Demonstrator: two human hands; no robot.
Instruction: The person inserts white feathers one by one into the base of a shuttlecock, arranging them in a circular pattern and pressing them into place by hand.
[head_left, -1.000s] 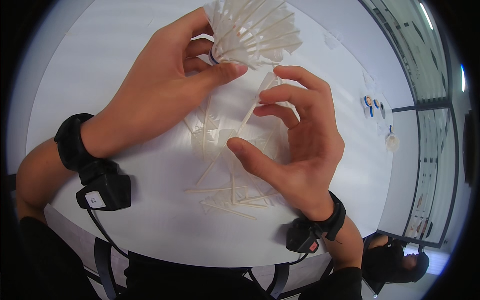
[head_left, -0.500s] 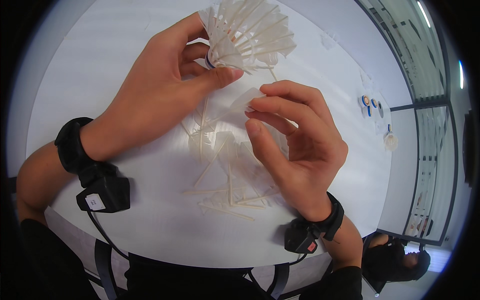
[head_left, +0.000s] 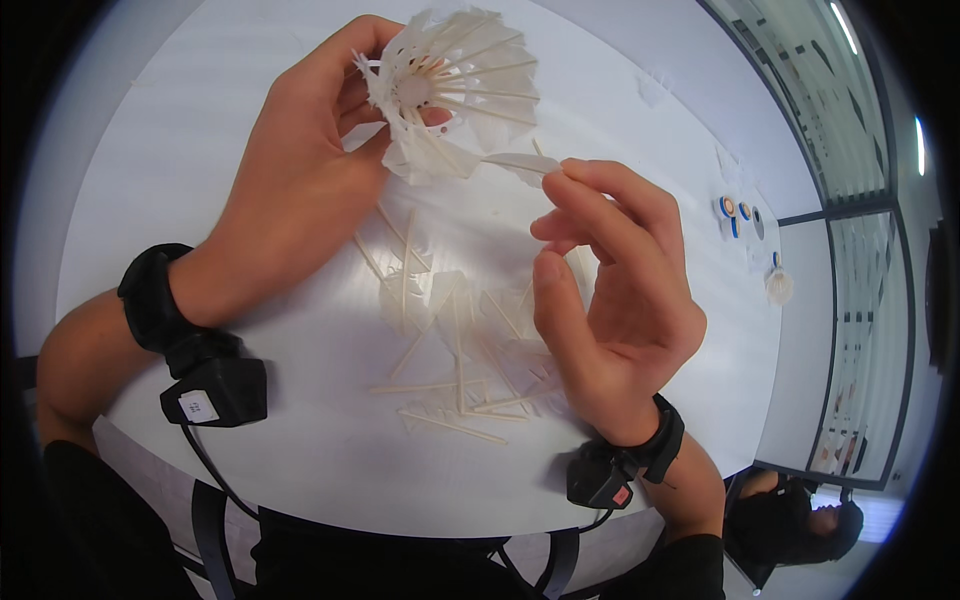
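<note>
My left hand (head_left: 300, 150) is closed round the base of a white feather shuttlecock (head_left: 490, 75), whose open skirt faces right and shows the quills inside. Some of its fingers are hidden behind the skirt. A single white feather (head_left: 520, 162) reaches from the lower edge of the skirt to my right hand (head_left: 630, 280). The fingertips, apparently index and middle, pinch its right end, while the thumb stands apart. Below both hands, several loose feathers and bare quills (head_left: 460, 350) lie scattered on the white table (head_left: 300, 440).
At the table's right side are a few small round rolls with blue edges (head_left: 727, 207) and another shuttlecock (head_left: 779, 287). Black devices with cables are strapped to both wrists, the left one (head_left: 215, 390) resting over the table. Another person (head_left: 800, 520) is at the far lower right.
The shuttlecock has turned so its open skirt shows more, and has shifted left and slightly down. My right hand has moved right, still with a feather at its fingertips.
</note>
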